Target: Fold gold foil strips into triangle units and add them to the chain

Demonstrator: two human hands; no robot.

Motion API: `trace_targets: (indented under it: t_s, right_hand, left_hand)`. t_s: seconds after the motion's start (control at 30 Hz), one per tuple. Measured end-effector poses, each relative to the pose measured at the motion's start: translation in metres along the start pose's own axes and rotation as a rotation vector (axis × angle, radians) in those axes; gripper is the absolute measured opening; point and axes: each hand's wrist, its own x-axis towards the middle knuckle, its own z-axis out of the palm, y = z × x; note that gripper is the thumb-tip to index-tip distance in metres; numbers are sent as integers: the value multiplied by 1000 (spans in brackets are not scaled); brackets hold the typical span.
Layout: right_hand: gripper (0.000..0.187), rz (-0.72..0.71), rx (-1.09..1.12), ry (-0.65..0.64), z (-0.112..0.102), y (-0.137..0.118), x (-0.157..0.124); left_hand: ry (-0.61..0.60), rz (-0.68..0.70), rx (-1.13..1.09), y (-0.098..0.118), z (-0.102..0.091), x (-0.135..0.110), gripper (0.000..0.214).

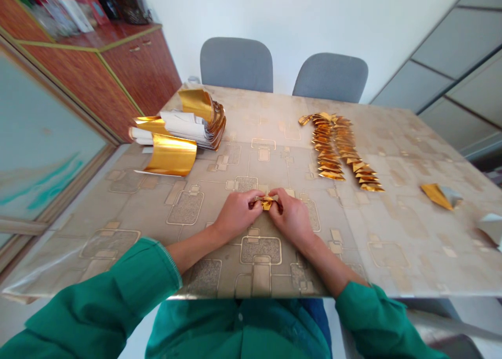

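Between my two hands, close over the table, is a small folded piece of gold foil paper (266,204). My left hand (241,211) pinches its left end with thumb and fingers. The right end is gripped the same way by my right hand (292,215). Most of the paper is covered by my fingers; only its shiny middle shows. To the far left lies a stack of gold and white paper sheets (200,126), with a curled gold sheet (172,152) in front. Folded gold pieces (327,150) stand in two nested rows at the back right.
A patterned cloth covers the table (251,275). At the right lie a partly folded gold paper (437,196) and a pale paper (492,226). Two grey chairs (236,64) stand behind the table. A wooden cabinet (137,66) is at the back left.
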Motion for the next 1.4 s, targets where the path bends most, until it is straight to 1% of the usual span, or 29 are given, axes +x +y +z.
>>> trace_targets:
  t_s: [0.17, 0.33, 0.4, 0.5, 0.63, 0.83, 0.9, 0.97, 1.03, 1.1, 1.17, 1.23, 1.3, 1.33, 1.4]
  right_hand:
    - [27, -9, -23, -15, 1, -1, 0]
    - [24, -19, -27, 16, 3, 1, 0]
    - [23, -20, 5, 15, 2, 5, 1]
    - [23, -4, 60, 11, -2, 10, 2]
    - [23, 17, 114, 36, -6, 15, 3]
    - [18, 5, 241, 93, -8, 26, 5]
    - [17, 17, 245, 132, -13, 36, 7]
    - [16, 30, 214, 190, -22, 53, 9]
    - [15, 29, 174, 287, -35, 76, 9]
    - [15, -9, 77, 396, -49, 101, 8]
    - [16, 43, -61, 515, -61, 124, 6]
    - [17, 124, -108, 510, -69, 140, 3]
    - [18, 199, -173, 499, -71, 149, 1]
    - [18, 219, -203, 488, -71, 151, 1]
    - [18, 214, -247, 452, -69, 152, 3]
  left_hand:
    - [12, 6, 44, -2, 3, 2, 28]
    - [34, 37, 122, -4, 5, 4, 24]
    - [38, 46, 92, -4, 4, 3, 27]
    - [22, 44, 6, -2, 0, 0, 38]
    - [-6, 30, -124, -2, -4, -2, 48]
    - [7, -21, -234, -8, -8, 1, 49]
    - [11, -46, -267, -10, -10, 2, 49]
    - [7, -52, -284, -11, -10, 3, 49]
    - [2, -44, -283, -11, -10, 2, 48]
    - [-3, -35, -279, -11, -10, 2, 47]
    - [-7, -27, -274, -12, -10, 2, 46]
    - [-11, -19, -262, -12, -9, 3, 44]
    - [-16, -12, -247, -13, -9, 3, 42]
    - [-16, -10, -242, -14, -9, 3, 40]
    - [-15, -9, -238, -15, -9, 4, 39]
